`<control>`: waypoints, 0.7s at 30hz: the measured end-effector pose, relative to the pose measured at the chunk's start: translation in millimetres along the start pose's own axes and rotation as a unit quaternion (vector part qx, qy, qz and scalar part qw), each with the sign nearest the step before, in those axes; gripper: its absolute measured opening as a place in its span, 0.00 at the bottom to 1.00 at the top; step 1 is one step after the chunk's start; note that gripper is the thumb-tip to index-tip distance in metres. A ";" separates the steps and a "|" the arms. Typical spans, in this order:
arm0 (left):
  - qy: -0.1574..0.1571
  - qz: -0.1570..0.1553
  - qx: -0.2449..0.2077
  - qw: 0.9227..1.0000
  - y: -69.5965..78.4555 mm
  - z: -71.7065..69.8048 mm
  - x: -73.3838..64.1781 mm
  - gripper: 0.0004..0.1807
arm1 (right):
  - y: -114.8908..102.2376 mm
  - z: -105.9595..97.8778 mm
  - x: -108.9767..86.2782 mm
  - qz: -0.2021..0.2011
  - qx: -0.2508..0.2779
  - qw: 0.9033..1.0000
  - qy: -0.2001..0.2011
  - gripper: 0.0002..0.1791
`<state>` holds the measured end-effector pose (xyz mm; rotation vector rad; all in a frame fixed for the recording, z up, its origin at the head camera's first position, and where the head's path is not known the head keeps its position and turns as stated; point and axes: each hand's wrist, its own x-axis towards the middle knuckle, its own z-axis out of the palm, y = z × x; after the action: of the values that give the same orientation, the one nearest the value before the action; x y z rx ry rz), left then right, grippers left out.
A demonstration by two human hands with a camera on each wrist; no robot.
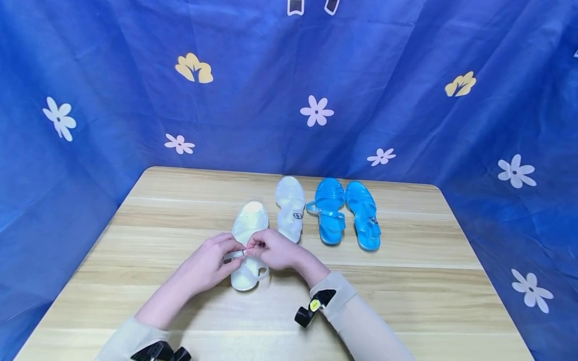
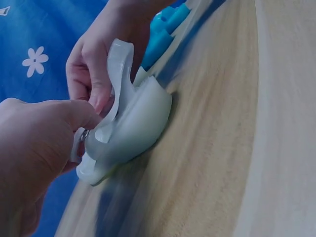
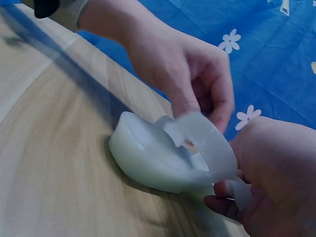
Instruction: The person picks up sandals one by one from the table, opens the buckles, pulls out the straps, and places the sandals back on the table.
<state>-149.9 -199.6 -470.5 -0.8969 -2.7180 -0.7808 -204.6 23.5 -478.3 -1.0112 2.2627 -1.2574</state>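
A translucent white jelly sandal [image 1: 250,219] lies sole down on the table, its toe toward the back. My left hand [image 1: 209,263] holds the ankle strap [image 1: 233,255] at the sandal's left side, where a small metal buckle [image 2: 85,134] shows by the fingers in the left wrist view. From the right, my right hand [image 1: 276,249] pinches the strap near the left fingertips, over the middle of the shoe. The strap's loop [image 3: 210,140] arches above the heel in the right wrist view. Fingers hide the exact pinch points.
A second white sandal [image 1: 290,193] with a dark-looking buckle lies just right of my right hand. Farther right are two blue sandals, one with its strap sticking out [image 1: 329,193] and one with a buckle [image 1: 359,196]. A blue flowered curtain [image 1: 253,115] hangs behind the wooden table [image 1: 415,291].
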 end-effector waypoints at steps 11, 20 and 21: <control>0.027 -0.005 -0.045 0.999 -5.1 0.6 -7.3 0.11 | 8.0 6.2 -1.8 0.012 0.047 0.999 0.023 0.08; 0.054 0.015 -0.069 0.996 -8.7 -1.3 -9.8 0.10 | 11.3 11.0 -1.3 0.008 0.076 0.997 0.033 0.10; 0.056 0.013 -0.070 0.996 -8.6 -1.4 -10.0 0.10 | 10.3 11.5 -1.1 0.006 0.075 0.997 0.030 0.10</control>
<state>-146.9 -211.2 -476.2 -0.8858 -2.5767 -0.9942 -201.1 21.2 -493.2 -0.9153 2.1763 -1.4478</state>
